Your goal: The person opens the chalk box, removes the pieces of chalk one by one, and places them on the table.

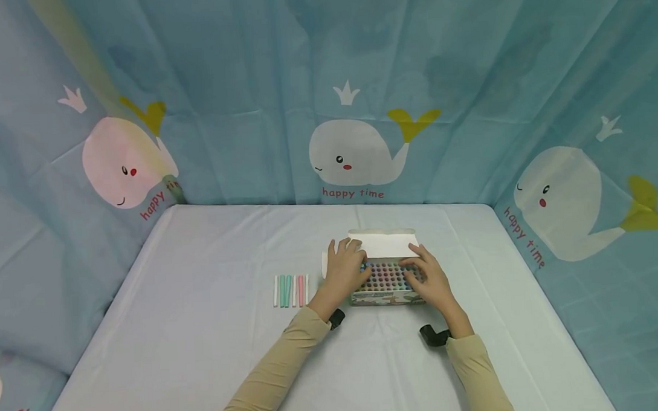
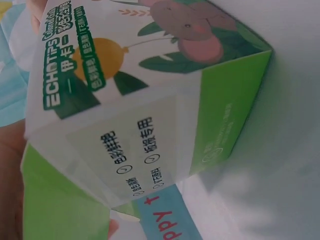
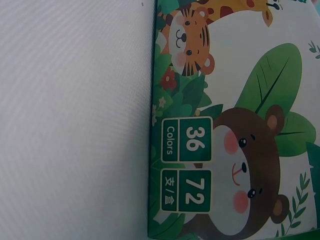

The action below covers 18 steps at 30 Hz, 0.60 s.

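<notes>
A printed chalk box (image 1: pixel 389 298) stands on the table, its white-lined lid (image 1: pixel 387 244) tipped back. Inside, the ends of multicoloured chalks (image 1: pixel 386 277) stand in rows. My left hand (image 1: pixel 343 268) reaches over the box's left end, fingers toward the lid and thumb by the chalks. At the opposite end my right hand (image 1: pixel 431 280) has its fingers spread, one by the lid's corner and others over the chalks. The left wrist view shows the box's lettered end (image 2: pixel 145 145) and a green flap (image 2: pixel 65 200); most of the hand is hidden there. Animal pictures cover the front (image 3: pixel 240 175) in the right wrist view.
Left of the box, several white, green and pink chalk sticks (image 1: pixel 302 290) lie side by side in a row. A white cloth covers the table (image 1: pixel 193 355). Blue curtains (image 1: pixel 240 160) with whale prints hang behind it and at both sides. Black devices (image 1: pixel 434 336) sit at both wrists.
</notes>
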Tool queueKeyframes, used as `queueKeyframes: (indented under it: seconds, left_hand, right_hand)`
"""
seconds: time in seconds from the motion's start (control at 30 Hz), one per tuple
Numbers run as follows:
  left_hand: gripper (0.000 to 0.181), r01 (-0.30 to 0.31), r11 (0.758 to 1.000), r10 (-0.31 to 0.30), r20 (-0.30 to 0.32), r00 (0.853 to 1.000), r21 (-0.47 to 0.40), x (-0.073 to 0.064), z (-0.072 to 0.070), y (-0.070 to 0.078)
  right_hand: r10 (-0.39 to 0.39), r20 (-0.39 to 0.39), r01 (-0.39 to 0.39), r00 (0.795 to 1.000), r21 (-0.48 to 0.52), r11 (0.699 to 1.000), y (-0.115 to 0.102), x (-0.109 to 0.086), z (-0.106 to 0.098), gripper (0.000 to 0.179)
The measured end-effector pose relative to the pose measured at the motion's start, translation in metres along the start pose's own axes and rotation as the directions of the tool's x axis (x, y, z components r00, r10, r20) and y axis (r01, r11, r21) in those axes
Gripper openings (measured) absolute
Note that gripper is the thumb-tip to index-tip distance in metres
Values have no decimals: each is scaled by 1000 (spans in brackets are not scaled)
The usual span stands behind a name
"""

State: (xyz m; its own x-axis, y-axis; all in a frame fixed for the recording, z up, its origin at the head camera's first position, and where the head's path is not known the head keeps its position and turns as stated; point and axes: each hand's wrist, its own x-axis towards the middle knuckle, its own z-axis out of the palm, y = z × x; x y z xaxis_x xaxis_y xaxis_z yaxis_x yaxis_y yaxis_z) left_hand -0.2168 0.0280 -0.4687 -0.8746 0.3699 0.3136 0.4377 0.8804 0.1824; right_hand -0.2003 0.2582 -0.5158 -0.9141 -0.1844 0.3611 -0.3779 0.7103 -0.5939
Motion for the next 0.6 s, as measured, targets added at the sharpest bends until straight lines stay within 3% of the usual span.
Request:
queueKeyframes:
  seconds: [0.6]
  left_hand:
    - [15,10,981,-23,-66,998,-195,0,-14,-3]
  right_hand:
    - [8,-6,-8,1000,-21,1000,-2,-1,0,14]
